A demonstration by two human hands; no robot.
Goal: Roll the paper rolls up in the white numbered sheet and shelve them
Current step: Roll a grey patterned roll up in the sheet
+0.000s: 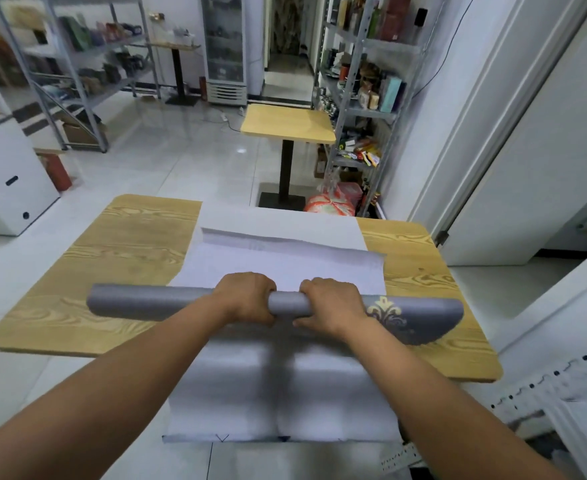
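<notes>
A grey paper roll (146, 301) lies crosswise on the white sheet (285, 268), which is spread over the wooden table (126, 244) and hangs off its near edge. My left hand (247, 297) grips the roll near its middle, fingers curled over the top. My right hand (332, 303) grips it just to the right. The roll's right end is loosened and shows a gold ornament (387, 311). The sheet's far edge is curled up into a fold. Faint print shows near that fold; I cannot read it.
A small yellow table (288, 124) stands beyond the wooden one. Metal shelving with goods (361, 98) lines the right wall, more shelving (77, 64) the far left. A white chest (5, 174) stands at left, a glass-door fridge (224, 46) at the back. Red bags (333, 202) lie on the floor.
</notes>
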